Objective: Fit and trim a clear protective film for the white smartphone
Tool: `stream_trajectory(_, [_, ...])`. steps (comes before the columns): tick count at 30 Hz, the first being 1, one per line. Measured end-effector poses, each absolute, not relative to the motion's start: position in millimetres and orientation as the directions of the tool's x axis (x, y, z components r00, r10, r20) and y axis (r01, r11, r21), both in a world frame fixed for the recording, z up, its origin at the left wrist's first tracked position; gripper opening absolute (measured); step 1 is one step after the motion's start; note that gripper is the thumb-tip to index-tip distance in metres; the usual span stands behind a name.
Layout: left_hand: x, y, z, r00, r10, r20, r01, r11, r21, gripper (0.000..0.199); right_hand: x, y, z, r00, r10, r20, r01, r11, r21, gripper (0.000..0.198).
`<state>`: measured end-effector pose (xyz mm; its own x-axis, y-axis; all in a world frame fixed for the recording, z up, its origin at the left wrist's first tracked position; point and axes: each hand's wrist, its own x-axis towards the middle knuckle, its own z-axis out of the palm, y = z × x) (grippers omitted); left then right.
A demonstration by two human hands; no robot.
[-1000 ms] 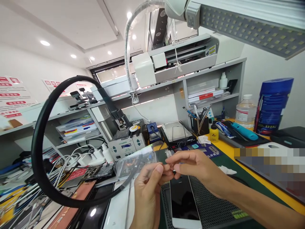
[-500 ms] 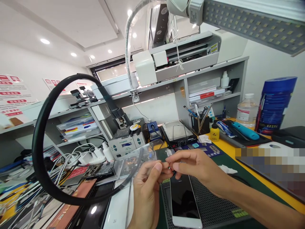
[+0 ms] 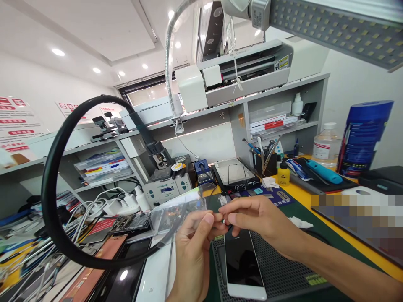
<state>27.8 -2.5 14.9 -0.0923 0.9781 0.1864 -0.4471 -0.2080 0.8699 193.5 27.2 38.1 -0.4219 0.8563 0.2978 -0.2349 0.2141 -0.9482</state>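
My left hand (image 3: 197, 239) and my right hand (image 3: 255, 216) meet fingertip to fingertip above the top end of a phone. Both are closed in a pinch, and a tiny whitish piece (image 3: 223, 221) shows between them, too small to name. Under the hands lies the white phone (image 3: 245, 268), its dark screen facing up and its upper edge partly hidden by my fingers. It rests on a dark textured pad (image 3: 283, 268) on the green mat (image 3: 330, 247).
Left of my hands stands a clear compartment box (image 3: 170, 216) with small parts. A thick black hose (image 3: 52, 188) loops across the left side. Behind are a grey control station (image 3: 166, 191) and a flat heating plate (image 3: 234, 174). Crumpled tissue (image 3: 300, 222) lies to the right.
My hands stay almost in place over the phone. The fingertips have shifted slightly, and a small whitish bit now shows between them.
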Motion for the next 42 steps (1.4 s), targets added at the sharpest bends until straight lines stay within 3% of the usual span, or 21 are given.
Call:
stream_trajectory(28, [28.5, -3.3, 14.8, -0.092, 0.974, 0.208, -0.342, -0.227, 0.912, 0.016, 192.8, 27.7, 38.7, -0.315, 0.918, 0.240, -0.155, 0.200, -0.968, 0.021])
stream_trajectory(42, [26.5, 0.2, 13.8, -0.032, 0.980, 0.198, -0.379, -0.195, 0.905, 0.023, 195.9, 27.3, 38.4, -0.361, 0.919, 0.158, -0.118, 0.123, -0.985, 0.030])
